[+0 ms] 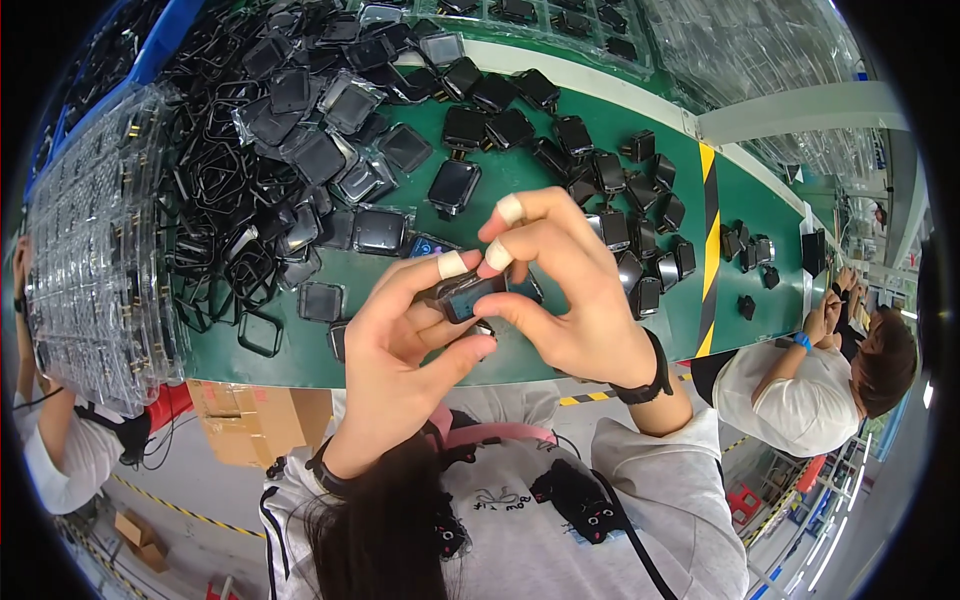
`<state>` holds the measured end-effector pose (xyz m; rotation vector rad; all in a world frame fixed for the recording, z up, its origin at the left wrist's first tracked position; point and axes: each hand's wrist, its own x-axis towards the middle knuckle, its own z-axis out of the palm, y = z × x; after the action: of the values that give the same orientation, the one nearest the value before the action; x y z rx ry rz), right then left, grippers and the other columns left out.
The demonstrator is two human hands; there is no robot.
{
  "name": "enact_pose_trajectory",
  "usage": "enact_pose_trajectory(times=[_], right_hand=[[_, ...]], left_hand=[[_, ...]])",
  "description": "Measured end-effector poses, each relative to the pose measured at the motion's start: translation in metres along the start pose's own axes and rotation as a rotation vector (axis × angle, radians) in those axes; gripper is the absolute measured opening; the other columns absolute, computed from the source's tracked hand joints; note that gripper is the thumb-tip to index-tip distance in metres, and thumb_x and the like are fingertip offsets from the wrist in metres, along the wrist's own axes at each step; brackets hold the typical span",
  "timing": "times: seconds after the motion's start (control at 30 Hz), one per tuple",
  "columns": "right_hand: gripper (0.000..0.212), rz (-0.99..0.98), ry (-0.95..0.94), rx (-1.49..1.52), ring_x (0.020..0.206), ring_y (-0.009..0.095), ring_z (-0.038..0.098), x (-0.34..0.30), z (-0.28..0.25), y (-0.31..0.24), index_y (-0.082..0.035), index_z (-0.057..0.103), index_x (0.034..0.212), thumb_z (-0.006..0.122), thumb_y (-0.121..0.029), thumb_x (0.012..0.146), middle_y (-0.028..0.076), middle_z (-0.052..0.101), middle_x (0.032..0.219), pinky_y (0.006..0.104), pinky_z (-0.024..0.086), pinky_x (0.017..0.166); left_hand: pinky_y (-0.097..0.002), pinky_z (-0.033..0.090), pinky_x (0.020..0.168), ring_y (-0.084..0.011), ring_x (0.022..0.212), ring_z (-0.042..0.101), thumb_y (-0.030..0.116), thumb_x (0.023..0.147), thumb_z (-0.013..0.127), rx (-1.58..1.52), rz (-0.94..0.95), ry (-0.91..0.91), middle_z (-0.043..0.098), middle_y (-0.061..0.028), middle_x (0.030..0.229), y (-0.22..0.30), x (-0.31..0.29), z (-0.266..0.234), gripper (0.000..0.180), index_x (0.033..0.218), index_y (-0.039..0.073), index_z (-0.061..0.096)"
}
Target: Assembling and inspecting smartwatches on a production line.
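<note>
- Green conveyor belt [520, 175]: one long work surface that runs from upper left to the right, crossed by one yellow-and-black striped band [709, 250].
- Stack of clear plastic trays [95, 260]: one stack at the left edge of the belt; the number of trays in it cannot be told.
- Heap of empty black frames [225, 215]: too many and too tangled to count, lying left of centre on the belt.
- Loose black watch bodies [600, 175]: roughly thirty, scattered from top centre to the striped band; five or six more lie beyond it.
- Co-workers: two, one at the far left edge [55, 440], one at the right [810, 385], each apart from the person's own hands.
- Left hand [400, 350] and right hand [575, 300]: both closed on one small black watch body [470, 295], held just above the near edge of the belt; three fingertips wear pale finger cots.
- Step in hand, by judgement: the fingers appear to press or seat the face of the held piece. The next move likely calls for an even thumb squeeze without tilting the piece.
</note>
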<state>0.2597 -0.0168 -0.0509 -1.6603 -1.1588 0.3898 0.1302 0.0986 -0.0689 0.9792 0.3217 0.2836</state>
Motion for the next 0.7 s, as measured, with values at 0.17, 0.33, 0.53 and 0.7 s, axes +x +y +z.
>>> enact_pose_trajectory(times=[0.17, 0.33, 0.53, 0.7], right_hand=[[0.034, 0.059, -0.033, 0.124, 0.077, 0.016, 0.056, -0.007, 0.005, 0.003, -0.001, 0.056, 0.096, 0.074, 0.0, 0.067, 0.011, 0.055, 0.098, 0.0273, 0.046, 0.066], [0.03, 0.085, 0.03, 0.204, 0.077, 0.019, 0.057, -0.017, 0.008, 0.007, 0.001, 0.057, 0.092, 0.074, -0.001, 0.068, 0.011, 0.057, 0.092, 0.0286, 0.046, 0.067], [0.025, -0.063, 0.167, 0.036, 0.076, 0.021, 0.055, -0.022, 0.016, -0.001, 0.001, 0.059, 0.089, 0.073, 0.0, 0.069, 0.011, 0.058, 0.088, 0.0286, 0.045, 0.065], [0.024, -0.085, 0.141, 0.2, 0.073, 0.02, 0.052, -0.023, 0.024, 0.003, 0.001, 0.058, 0.089, 0.072, -0.001, 0.07, 0.011, 0.057, 0.087, 0.0278, 0.042, 0.064]], left_hand=[[-0.0264, 0.053, 0.076, -0.0187, 0.094, 0.06, -0.018, 0.073, 0.058, 0.101, 0.063, 0.097, 0.055, -0.0119, 0.105, -0.006, -0.001, -0.002, 0.04, 0.111, -0.007, 0.052], [-0.0239, 0.054, 0.07, -0.0174, 0.086, 0.062, -0.017, 0.074, 0.06, 0.153, 0.14, 0.147, 0.057, -0.0088, 0.092, -0.01, -0.004, 0.0, 0.03, 0.102, -0.007, 0.056], [-0.0235, 0.05, 0.066, -0.015, 0.079, 0.06, -0.01, 0.074, 0.065, 0.289, 0.312, 0.096, 0.057, -0.0091, 0.089, -0.008, 0.002, -0.003, 0.019, 0.092, -0.006, 0.059], [-0.0234, 0.047, 0.065, -0.0142, 0.074, 0.056, -0.004, 0.073, 0.069, 0.328, 0.455, 0.048, 0.058, -0.0097, 0.086, -0.014, 0.003, -0.013, 0.017, 0.087, -0.005, 0.061]])
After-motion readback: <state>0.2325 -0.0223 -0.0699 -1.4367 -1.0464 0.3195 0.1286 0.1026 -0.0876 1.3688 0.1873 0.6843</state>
